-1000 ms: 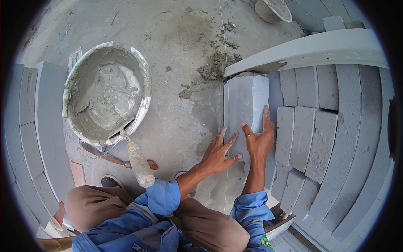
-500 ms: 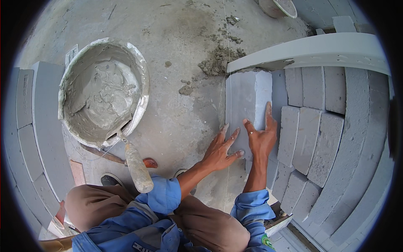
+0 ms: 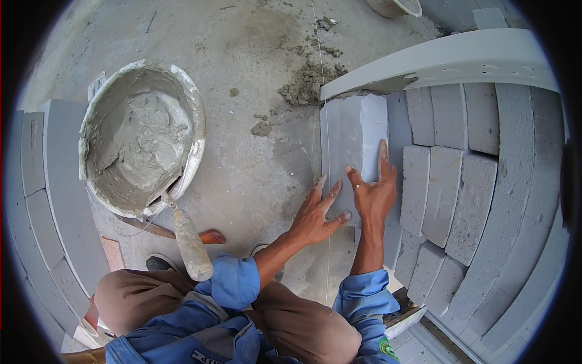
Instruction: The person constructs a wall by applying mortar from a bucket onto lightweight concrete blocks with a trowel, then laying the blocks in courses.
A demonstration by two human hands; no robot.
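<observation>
Against the frame of half a second ago, the whole scene sits slightly differently in view: the grey block (image 3: 342, 139) and the white bar (image 3: 448, 60) show a little higher and further left, and the mortar bucket (image 3: 197, 136) a little further left. On the block the hands look unchanged, in the same places and with the same spread.

The left hand (image 3: 312, 223) lies at the block's lower left, fingers fanned wide, the tips reaching its surface. The right hand (image 3: 374, 197) rests on the block's lower right, thumb and forefinger parted in a wide V, the forefinger along the pale right-hand face; its other fingers are hard to make out.

The bar crosses the upper right of the frame and meets the block's upper end. A thin string (image 3: 328, 139) runs from the top edge downward, across the block's left part and past the left hand. Mortar crumbs (image 3: 303, 91) lie on the floor (image 3: 242, 170) just left of the bar's near end. Stacked blocks (image 3: 441, 194) fill the right side. At the left, a trowel handle (image 3: 193, 246) sticks out from the bucket's lower rim.

The block is right of centre, its long axis running nearly up and down the frame, its upper end toward the bar.
</observation>
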